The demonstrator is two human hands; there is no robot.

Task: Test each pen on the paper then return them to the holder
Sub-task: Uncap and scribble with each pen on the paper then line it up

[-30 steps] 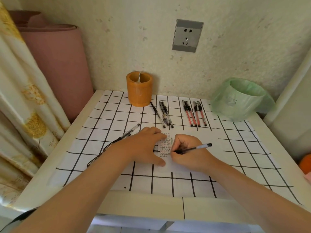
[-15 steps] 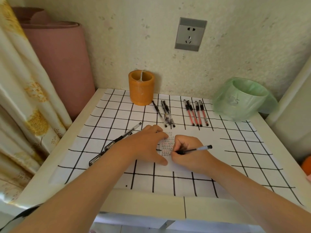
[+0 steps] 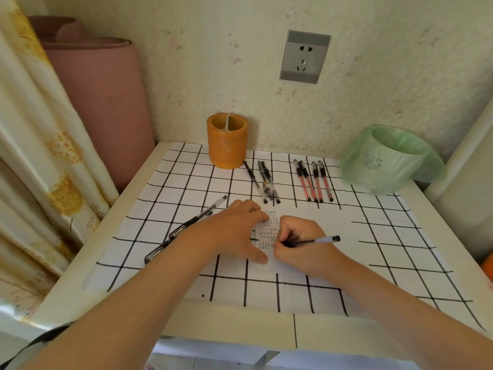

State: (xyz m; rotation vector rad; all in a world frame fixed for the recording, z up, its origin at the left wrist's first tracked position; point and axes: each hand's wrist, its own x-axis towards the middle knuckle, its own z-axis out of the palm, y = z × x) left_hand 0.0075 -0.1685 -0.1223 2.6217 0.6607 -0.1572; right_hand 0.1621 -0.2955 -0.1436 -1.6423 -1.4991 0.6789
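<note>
- A cream, speckled wall [image 3: 186, 76] is closing off the back of this corner, with a grey plastic socket plate [image 3: 304, 57] sitting on it.
- A cream curtain with yellow flower print [image 3: 40, 156] is hanging on the left, and a dusty-pink rolled mat [image 3: 101, 102] is standing just behind it.
- A white table [image 3: 226, 324] is carrying a white cover sheet ruled in black squares [image 3: 186, 182].
- A small bin lined with a pale green plastic bag [image 3: 386, 161] is sitting at the far right corner.
- An orange cylindrical pen holder [image 3: 226, 145] is standing upright by the wall.
- Three black pens [image 3: 266, 180] and four red pens [image 3: 312, 182] are lying in rows just right of the holder; a few more black pens [image 3: 197, 217] are lying beside the left forearm.
- A white paper with rows of small marks [image 3: 268, 228] is lying mid-table.
- The left hand [image 3: 234, 231] is pressing flat on the paper, fingers spread.
- The right hand [image 3: 301, 244], close beside it, is gripping a clear-barrelled black pen [image 3: 314, 240], tip down on the paper.
</note>
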